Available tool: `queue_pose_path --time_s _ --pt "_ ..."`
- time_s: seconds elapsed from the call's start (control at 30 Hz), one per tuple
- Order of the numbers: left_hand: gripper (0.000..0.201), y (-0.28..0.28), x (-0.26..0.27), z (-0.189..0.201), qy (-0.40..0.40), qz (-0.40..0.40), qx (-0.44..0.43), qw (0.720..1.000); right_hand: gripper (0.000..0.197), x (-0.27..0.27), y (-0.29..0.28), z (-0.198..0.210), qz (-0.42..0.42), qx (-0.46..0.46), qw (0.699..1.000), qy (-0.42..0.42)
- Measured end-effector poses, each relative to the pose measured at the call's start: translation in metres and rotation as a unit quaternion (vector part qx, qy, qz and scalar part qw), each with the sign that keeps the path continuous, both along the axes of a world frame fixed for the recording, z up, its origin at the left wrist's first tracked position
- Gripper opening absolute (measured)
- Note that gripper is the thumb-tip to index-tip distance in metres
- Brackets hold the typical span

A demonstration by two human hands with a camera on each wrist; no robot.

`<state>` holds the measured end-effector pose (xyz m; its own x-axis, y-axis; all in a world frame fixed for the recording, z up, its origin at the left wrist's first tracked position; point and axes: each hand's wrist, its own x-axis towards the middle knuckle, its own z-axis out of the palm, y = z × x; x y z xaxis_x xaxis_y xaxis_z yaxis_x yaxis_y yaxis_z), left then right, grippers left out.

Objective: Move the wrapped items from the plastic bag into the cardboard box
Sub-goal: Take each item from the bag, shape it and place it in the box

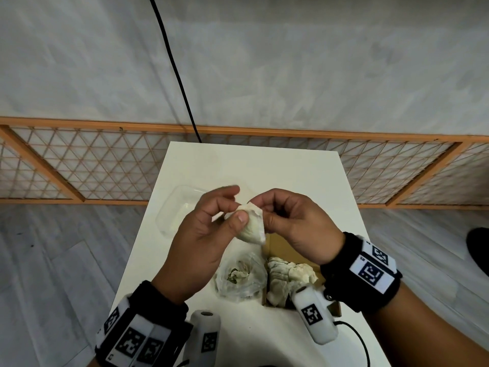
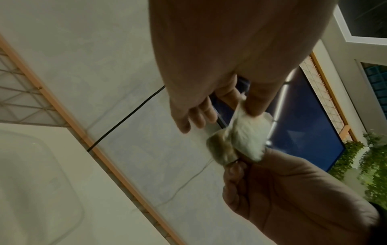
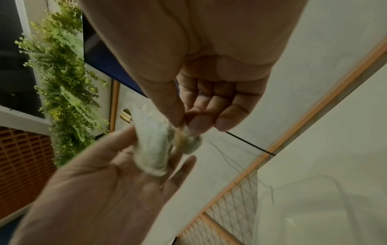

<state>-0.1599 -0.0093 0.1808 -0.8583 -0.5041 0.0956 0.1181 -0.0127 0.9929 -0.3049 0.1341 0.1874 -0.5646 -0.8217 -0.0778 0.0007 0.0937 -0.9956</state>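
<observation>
Both hands hold one pale wrapped item (image 1: 251, 225) in the air above the white table (image 1: 251, 165). My left hand (image 1: 236, 211) grips it with the thumb on top and fingers behind. My right hand (image 1: 263, 210) pinches its upper right end. The left wrist view shows the wrapped item (image 2: 247, 134) under the left thumb (image 2: 256, 106). In the right wrist view the right hand (image 3: 184, 126) pinches the twisted end of the item (image 3: 155, 147). Below the hands lies the clear plastic bag (image 1: 240, 278), with something pale inside. Right of it stands the cardboard box (image 1: 277, 245), which holds several wrapped items (image 1: 288, 276).
A clear plastic tray (image 1: 174, 205) lies on the table's left side, behind the left hand. A black cable (image 1: 174, 67) hangs down to the table's far edge. An orange lattice fence (image 1: 79, 165) runs behind the table. A dark object (image 1: 479, 247) shows at the right edge.
</observation>
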Motion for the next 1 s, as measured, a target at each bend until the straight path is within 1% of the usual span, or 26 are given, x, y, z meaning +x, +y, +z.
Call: queue_pose_path --time_s 0.03,0.1,0.17,0.23,0.33,0.43,0.47,0.5,0.57,0.63,0.7,0.77,0.83,1.0 --pt "0.010 -0.001 0.001 0.001 0.011 0.000 -0.001 1.000 0.021 -0.002 -0.002 -0.002 -0.006 0.004 1.000 -0.008" --pt "0.009 -0.003 0.004 0.006 0.034 -0.017 0.024 0.999 0.019 -0.004 -0.004 -0.008 -0.017 0.022 1.000 -0.013" --pt "0.010 -0.004 0.005 0.013 0.063 -0.053 0.059 0.995 0.017 -0.009 -0.005 -0.016 -0.028 0.052 0.998 0.002" --pt "0.005 -0.004 0.006 0.018 0.073 -0.061 0.072 0.993 0.017 -0.013 -0.006 -0.024 -0.041 0.080 0.996 0.023" --pt "0.004 -0.002 0.006 0.018 0.063 -0.053 0.046 0.996 0.024 -0.022 -0.008 -0.032 -0.077 0.113 0.990 0.036" --pt "0.005 0.001 0.003 0.015 0.046 -0.045 0.015 0.998 0.033 -0.029 -0.006 -0.030 -0.106 0.116 0.986 0.051" --pt "0.005 0.002 0.001 0.013 0.038 -0.039 0.013 0.998 0.032 -0.028 -0.006 -0.026 -0.106 0.110 0.987 0.052" --pt "0.006 0.004 -0.001 0.011 0.027 -0.035 0.013 0.999 0.027 -0.027 -0.005 -0.023 -0.100 0.098 0.989 0.048" --pt "0.011 0.006 -0.006 0.005 -0.004 -0.025 0.013 1.000 0.012 -0.024 -0.002 -0.016 -0.083 0.077 0.993 0.039" --pt "0.009 0.008 -0.010 -0.001 -0.026 -0.008 0.005 1.000 0.006 -0.018 0.001 -0.007 -0.057 0.062 0.996 0.030" --pt "0.006 0.009 -0.013 -0.004 -0.039 0.011 0.007 0.999 0.007 -0.012 0.004 0.000 -0.033 0.046 0.998 0.009" --pt "0.007 0.010 -0.015 -0.006 -0.040 0.018 0.013 0.999 0.011 -0.008 0.006 0.002 -0.017 0.035 0.999 -0.002" --pt "0.008 0.010 -0.018 -0.010 -0.036 0.018 0.013 0.999 0.011 -0.007 0.007 0.001 -0.007 0.031 0.999 0.003" --pt "0.006 0.009 -0.020 -0.020 -0.042 0.018 -0.033 0.998 0.014 -0.010 0.012 -0.007 0.024 0.051 0.998 0.025"
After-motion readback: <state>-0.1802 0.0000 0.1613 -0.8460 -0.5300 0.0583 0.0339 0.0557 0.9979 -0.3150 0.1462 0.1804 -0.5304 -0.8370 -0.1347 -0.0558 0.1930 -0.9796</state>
